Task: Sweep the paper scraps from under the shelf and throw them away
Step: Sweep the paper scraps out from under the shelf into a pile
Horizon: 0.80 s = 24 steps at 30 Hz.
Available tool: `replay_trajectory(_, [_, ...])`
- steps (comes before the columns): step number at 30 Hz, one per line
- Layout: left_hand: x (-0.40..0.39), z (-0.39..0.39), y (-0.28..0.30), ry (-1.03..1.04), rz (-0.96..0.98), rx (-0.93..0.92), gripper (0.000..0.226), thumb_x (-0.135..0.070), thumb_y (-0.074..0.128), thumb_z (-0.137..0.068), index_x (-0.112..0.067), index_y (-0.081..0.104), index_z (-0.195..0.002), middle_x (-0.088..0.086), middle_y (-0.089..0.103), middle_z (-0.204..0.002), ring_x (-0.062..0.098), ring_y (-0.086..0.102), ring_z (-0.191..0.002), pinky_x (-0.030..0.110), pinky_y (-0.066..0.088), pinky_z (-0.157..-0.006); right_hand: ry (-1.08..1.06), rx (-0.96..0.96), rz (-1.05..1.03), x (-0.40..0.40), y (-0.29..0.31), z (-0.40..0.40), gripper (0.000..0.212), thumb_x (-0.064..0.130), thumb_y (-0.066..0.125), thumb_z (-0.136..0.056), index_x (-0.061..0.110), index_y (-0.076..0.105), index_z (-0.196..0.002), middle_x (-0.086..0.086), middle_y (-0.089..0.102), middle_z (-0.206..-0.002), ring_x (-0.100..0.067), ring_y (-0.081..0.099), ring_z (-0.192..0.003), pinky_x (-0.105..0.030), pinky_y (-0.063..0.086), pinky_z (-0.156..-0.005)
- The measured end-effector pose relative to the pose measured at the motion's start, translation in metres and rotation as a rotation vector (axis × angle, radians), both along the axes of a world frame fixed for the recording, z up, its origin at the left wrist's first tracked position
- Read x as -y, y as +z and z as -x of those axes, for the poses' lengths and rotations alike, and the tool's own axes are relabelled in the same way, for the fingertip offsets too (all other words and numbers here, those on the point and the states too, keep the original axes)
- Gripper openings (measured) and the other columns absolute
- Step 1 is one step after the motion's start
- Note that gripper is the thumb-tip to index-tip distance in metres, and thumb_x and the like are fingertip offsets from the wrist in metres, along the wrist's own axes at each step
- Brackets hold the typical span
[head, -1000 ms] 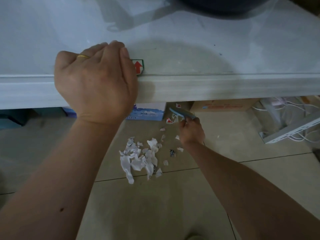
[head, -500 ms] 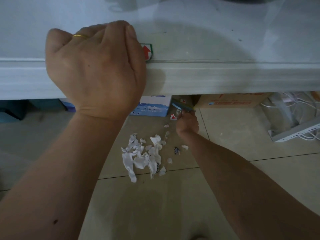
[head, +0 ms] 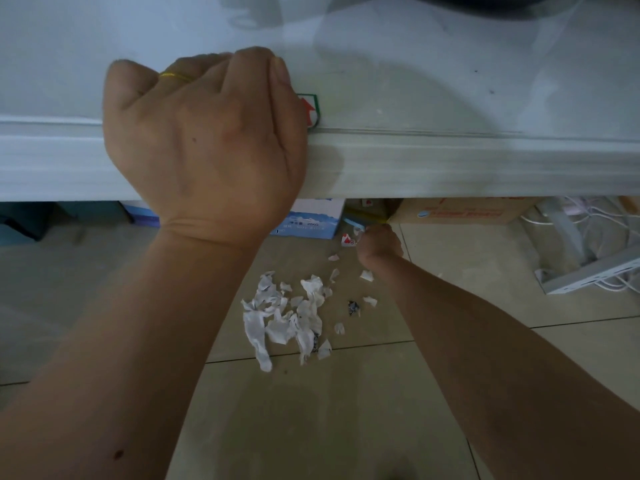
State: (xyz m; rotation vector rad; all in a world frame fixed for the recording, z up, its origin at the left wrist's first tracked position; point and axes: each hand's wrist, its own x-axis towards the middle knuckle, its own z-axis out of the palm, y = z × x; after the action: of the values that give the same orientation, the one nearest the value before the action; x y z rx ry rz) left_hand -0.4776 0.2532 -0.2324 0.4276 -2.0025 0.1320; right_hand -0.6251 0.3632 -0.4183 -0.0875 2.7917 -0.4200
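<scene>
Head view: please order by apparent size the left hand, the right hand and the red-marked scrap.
1. left hand, though it is much nearer the camera
2. right hand
3. red-marked scrap

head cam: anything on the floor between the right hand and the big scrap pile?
Only a few small loose scraps between the right hand and the pile; otherwise bare tile, head view.

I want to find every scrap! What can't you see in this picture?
Head view only:
- Floor farther under the shelf: hidden by its front edge.
- The blue tool in the right hand: mostly covered by hand and shelf.
- Left hand fingertips: curled out of sight.
- Dark scrap: too small to identify.
</scene>
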Motion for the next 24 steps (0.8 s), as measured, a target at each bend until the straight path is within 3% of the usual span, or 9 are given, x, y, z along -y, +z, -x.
replay_trajectory(2, [0.004, -0.005, 0.000, 0.016, 0.032, 0.003, 0.029, -0.011, 0.043, -0.086, -0.004, 0.067, -0.070, 0.011, 0.063, -0.056, 0.026, 0.059, -0.049, 0.024, 0.003, -0.059, 0.054, 0.007, -0.053, -0.008, 0.004, -0.009, 0.035, 0.017, 0.037, -0.101, 0.002, 0.055, -0.126, -0.017, 0.055, -0.131, -0.030, 0.055, -0.121, -0.035, 0.047, -0.094])
replay_trajectory(4, [0.006, -0.008, 0.002, 0.025, 0.031, 0.059, 0.031, -0.015, 0.045, -0.093, -0.009, 0.066, -0.072, 0.008, 0.063, -0.058, 0.029, 0.060, -0.056, 0.032, 0.019, -0.060, 0.100, 0.020, -0.099, -0.016, 0.009, -0.020, 0.036, 0.013, 0.038, -0.098, 0.004, 0.054, -0.129, -0.016, 0.053, -0.133, -0.030, 0.054, -0.123, -0.036, 0.046, -0.097])
replay_trajectory(6, [0.007, -0.009, 0.002, 0.037, 0.037, 0.085, 0.033, -0.018, 0.043, -0.095, -0.011, 0.066, -0.073, 0.007, 0.062, -0.057, 0.029, 0.059, -0.057, 0.035, 0.023, -0.063, 0.125, 0.039, -0.123, -0.024, 0.011, -0.032, 0.037, 0.016, 0.038, -0.098, 0.005, 0.053, -0.130, -0.015, 0.053, -0.134, -0.030, 0.054, -0.123, -0.036, 0.046, -0.098])
replay_trajectory(12, [0.006, -0.010, 0.004, 0.036, 0.055, 0.059, 0.033, -0.019, 0.042, -0.095, -0.013, 0.065, -0.072, 0.004, 0.060, -0.055, 0.027, 0.060, -0.058, 0.034, 0.024, -0.063, 0.182, -0.126, -0.133, -0.031, 0.024, -0.060, 0.041, 0.030, 0.036, -0.098, 0.005, 0.061, -0.119, -0.015, 0.057, -0.122, -0.030, 0.057, -0.113, -0.036, 0.048, -0.089])
replay_trajectory(21, [0.010, -0.006, -0.003, 0.022, 0.087, -0.034, 0.032, -0.018, 0.045, -0.094, -0.011, 0.066, -0.070, 0.005, 0.061, -0.054, 0.028, 0.059, -0.054, 0.034, 0.025, -0.063, 0.213, -0.238, -0.082, -0.030, 0.015, -0.016, 0.040, 0.014, 0.036, -0.099, 0.016, 0.047, -0.137, -0.012, 0.045, -0.137, -0.028, 0.048, -0.121, -0.036, 0.045, -0.094])
replay_trajectory(24, [0.008, -0.002, -0.005, 0.042, 0.070, -0.025, 0.030, -0.016, 0.046, -0.089, -0.011, 0.067, -0.067, 0.004, 0.060, -0.051, 0.024, 0.057, -0.048, 0.029, 0.017, -0.057, 0.192, -0.237, -0.038, -0.025, 0.005, 0.003, 0.040, 0.014, 0.036, -0.099, 0.020, 0.049, -0.136, -0.010, 0.044, -0.138, -0.028, 0.047, -0.123, -0.036, 0.043, -0.098])
